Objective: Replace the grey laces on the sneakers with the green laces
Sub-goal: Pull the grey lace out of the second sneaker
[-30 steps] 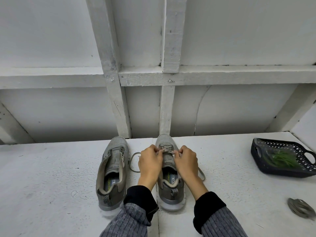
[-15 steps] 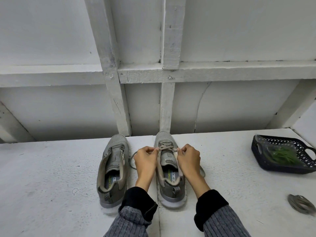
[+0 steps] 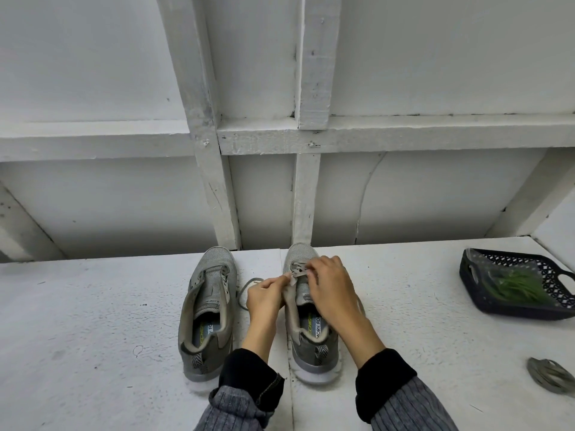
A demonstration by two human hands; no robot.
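White painted tabletop, white timber-framed wall

The right sneaker's insole reads "MORY FO"; the left sneaker's insole shows "FO".

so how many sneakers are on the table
2. The left sneaker stands unlaced beside the left hand; the right sneaker is partly covered by both hands, the right hand at its laces.
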